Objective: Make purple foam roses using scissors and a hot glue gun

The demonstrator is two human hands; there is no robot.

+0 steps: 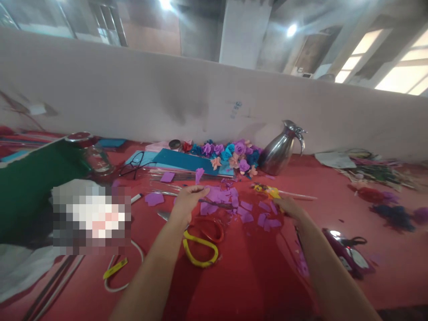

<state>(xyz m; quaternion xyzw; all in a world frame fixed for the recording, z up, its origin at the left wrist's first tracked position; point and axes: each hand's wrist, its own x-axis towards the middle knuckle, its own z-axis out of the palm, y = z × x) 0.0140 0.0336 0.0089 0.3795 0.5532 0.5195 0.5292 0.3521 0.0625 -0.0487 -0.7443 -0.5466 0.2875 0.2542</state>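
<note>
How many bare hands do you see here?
2: the left hand by the purple paper scraps, the right hand at the yellow object. Pixelation could hide more.

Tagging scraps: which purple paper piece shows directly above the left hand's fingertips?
The small narrow purple paper piece directly above the left hand; it seems pinched. The squarish purple paper piece is farther left; the purple paper pile lies right.

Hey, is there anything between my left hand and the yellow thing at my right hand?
Yes, loose purple paper scraps lie on the red table between your left hand and the yellow thing at your right hand. They look low and mostly flat, so probably little hindrance; nothing tall visibly stands there.
</note>
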